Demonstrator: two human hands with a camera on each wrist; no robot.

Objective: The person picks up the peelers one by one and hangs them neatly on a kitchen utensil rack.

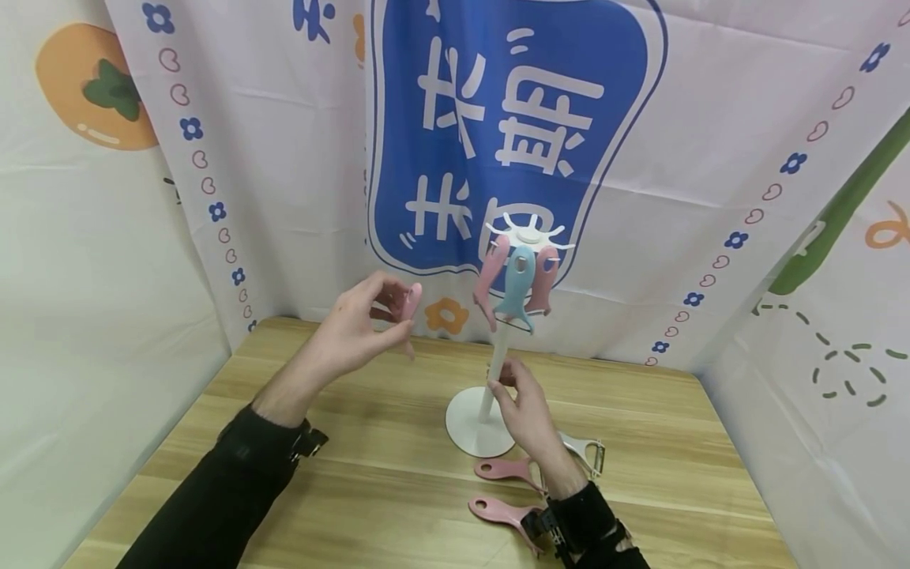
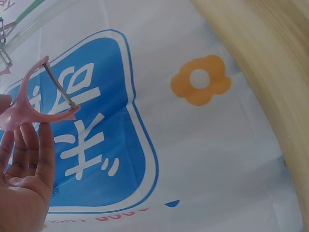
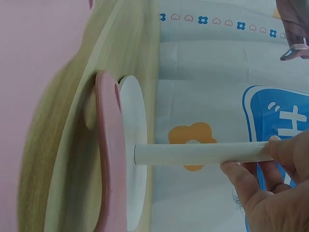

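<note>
Left hand (image 1: 355, 328): raised, pinching, left of white utensil stand (image 1: 464, 423). Right hand (image 1: 524, 403): lower, curled round the stand's pole (image 1: 500, 348).

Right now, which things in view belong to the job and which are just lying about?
In the job, I'd say:
held pink peeler
white stand
hung blue peeler
hung pink peelers

Lying about, perhaps next up:
loose pink peelers
white peeler

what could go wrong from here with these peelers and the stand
The pink peeler in the left hand might bump the hung blue peeler off its hook. If the right hand loosens on the pole, the stand could tip or turn, since the peelers hang on its near side. The right sleeve might nudge the lower pink peeler lying close by.
</note>
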